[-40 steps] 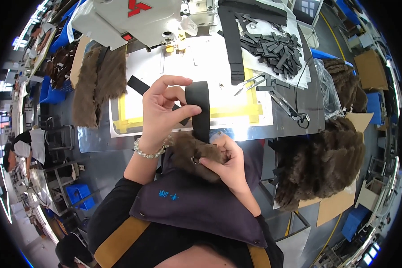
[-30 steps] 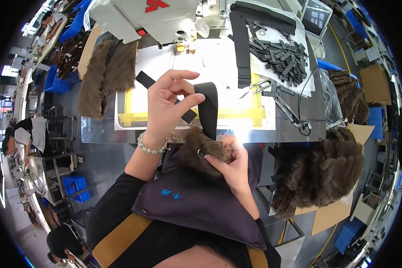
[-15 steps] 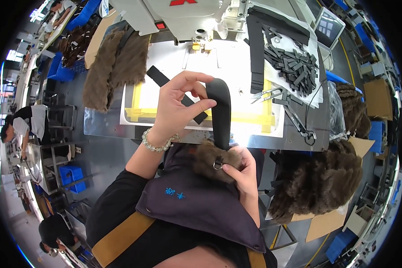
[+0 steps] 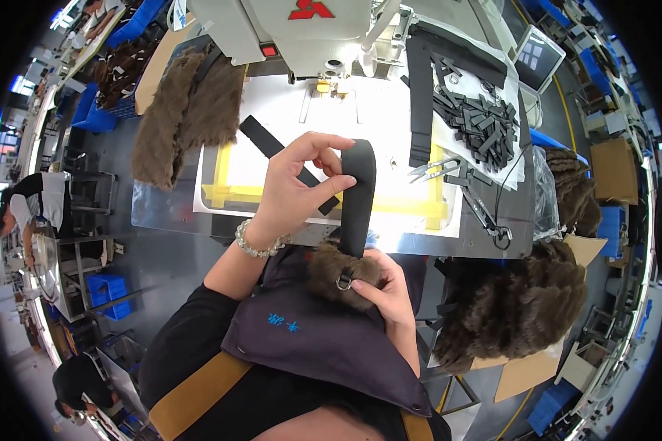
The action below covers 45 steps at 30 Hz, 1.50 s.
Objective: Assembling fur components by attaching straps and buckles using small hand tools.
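Observation:
My left hand (image 4: 298,180) pinches the upper part of a wide black strap (image 4: 357,195) between thumb and fingers. The strap bends over at its top and runs down to a brown fur piece (image 4: 331,275) near my lap. My right hand (image 4: 386,287) grips the right side of that fur, its thumb beside a small metal D-ring (image 4: 343,282) on a short black tab. Behind my left hand, another flat black strap (image 4: 261,136) lies slantwise on the white work sheet. How the strap joins the fur is hidden.
A sewing machine (image 4: 301,37) stands at the table's far side. Yellow tape (image 4: 228,192) edges the white sheet. To the right lie thread snips (image 4: 434,169) and a heap of short black tabs (image 4: 482,121). Brown fur pieces rest at left (image 4: 180,117) and lower right (image 4: 515,309).
The fur piece and my right hand have shifted slightly left and down, with the strap now straighter. Both hands keep their grip. The whole view has shifted a little.

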### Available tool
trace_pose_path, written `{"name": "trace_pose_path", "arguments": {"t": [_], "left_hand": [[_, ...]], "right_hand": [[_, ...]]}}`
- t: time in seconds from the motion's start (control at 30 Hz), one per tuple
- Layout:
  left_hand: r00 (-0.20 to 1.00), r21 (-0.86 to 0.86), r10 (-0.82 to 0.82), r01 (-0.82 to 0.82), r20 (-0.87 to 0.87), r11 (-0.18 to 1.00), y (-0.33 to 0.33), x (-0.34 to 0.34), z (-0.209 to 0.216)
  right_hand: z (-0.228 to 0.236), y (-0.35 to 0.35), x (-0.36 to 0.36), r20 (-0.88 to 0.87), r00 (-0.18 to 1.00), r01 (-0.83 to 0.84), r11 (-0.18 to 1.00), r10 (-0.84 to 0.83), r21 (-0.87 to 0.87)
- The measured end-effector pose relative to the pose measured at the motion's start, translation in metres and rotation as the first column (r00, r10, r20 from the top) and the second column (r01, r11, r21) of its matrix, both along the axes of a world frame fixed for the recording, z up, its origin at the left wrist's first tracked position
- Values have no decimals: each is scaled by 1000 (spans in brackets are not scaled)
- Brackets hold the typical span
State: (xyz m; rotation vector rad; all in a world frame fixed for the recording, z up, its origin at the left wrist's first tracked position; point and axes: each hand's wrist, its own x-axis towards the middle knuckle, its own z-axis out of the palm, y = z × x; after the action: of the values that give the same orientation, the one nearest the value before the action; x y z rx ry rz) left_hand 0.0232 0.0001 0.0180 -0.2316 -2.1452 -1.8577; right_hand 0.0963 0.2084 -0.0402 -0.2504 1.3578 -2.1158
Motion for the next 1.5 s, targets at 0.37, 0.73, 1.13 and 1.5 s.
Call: {"name": "trace_pose_path", "arguments": {"t": [0.37,0.73,1.13,1.5], "left_hand": [[997,124,-47,40,56,991,0,-1,-1],[992,-92,64,-75,-109,993,-4,3,-8],[990,205,-59,85,-130,975,-7,6,1],[709,184,-553,672,-437,717,27,41,92]], "right_hand": [[-2,-6,-5,-121,992,-39,998,44,39],[8,-17,-18,-186,959,-215,976,216,25],[5,-20,-19,-168,970,-185,981,173,-59],[-3,0,-19,-36,996,69,984,-76,-164]]}}
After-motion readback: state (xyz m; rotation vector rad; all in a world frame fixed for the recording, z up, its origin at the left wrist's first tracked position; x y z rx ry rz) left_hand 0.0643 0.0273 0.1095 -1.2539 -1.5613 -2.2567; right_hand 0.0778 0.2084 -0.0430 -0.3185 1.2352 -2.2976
